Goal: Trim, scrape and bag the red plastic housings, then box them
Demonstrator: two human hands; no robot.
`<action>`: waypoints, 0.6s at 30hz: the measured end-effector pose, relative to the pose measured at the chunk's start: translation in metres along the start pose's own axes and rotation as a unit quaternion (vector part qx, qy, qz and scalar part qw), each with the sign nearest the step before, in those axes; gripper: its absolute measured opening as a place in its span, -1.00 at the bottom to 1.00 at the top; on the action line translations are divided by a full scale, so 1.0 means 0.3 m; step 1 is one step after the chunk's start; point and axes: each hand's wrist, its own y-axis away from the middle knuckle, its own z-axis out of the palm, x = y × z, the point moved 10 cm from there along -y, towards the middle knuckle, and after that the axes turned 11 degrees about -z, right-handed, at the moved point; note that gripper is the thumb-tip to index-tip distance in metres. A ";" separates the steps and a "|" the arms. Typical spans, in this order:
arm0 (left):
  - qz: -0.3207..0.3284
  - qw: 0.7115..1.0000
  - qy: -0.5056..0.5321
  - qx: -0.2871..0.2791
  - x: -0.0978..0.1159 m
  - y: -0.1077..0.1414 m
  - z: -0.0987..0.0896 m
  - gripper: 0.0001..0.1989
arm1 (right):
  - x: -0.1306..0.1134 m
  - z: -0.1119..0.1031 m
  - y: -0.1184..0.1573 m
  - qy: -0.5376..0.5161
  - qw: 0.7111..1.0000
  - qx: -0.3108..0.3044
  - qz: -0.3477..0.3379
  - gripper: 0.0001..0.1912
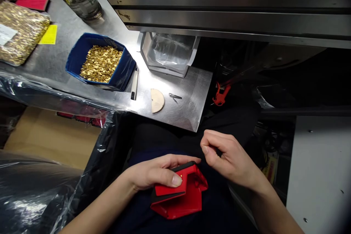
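A red and black folded case (181,193) lies over my lap, its red inside opened toward the right. My left hand (161,173) grips its upper left part, thumb pressed on the red face beside a tiny gold-coloured spot. To the right of the case, apart from it, my right hand (226,155) is closed with thumb and index finger pinched; whatever they may hold is too small to make out. On the metal table above stands a blue bin (127,67) of small gold-coloured metal pieces (101,64).
The metal table (192,113) bears a half-round wooden disc (157,101), small pliers (174,97), a white cutter (134,85), a grey bin (170,69) and a bottle (85,3). A plastic-lined box (55,135) stands left. A metal machine frame (233,22) overhangs the top right.
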 end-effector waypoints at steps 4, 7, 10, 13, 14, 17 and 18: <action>0.016 1.000 -0.023 -0.011 0.020 0.004 0.018 -0.20 | -0.016 0.022 0.012 -0.094 0.996 -0.010 -0.001 -0.90; 0.031 0.999 -0.012 -0.011 0.028 0.011 0.023 -0.23 | -0.006 0.046 0.020 -0.094 0.995 -0.014 0.022 -0.97; 0.060 0.997 0.048 -0.012 0.029 0.020 0.017 -0.17 | 0.034 -0.034 0.042 0.028 0.990 0.128 0.058 -0.90; 0.122 0.986 0.109 -0.011 0.037 0.035 -0.001 -0.19 | 0.057 -0.064 0.078 0.069 0.972 0.213 0.067 -0.61; 0.141 0.982 0.124 -0.010 0.038 0.040 -0.008 -0.22 | 0.066 -0.051 0.085 0.057 0.973 0.212 0.072 -0.57; 0.181 0.973 0.142 0.011 0.034 0.053 -0.033 -0.36 | 0.066 0.018 0.100 0.010 0.981 0.175 0.085 -0.73; 0.196 0.969 0.150 0.028 0.035 0.058 -0.048 -0.43 | 0.051 0.049 0.101 -0.004 0.984 0.157 0.081 -0.78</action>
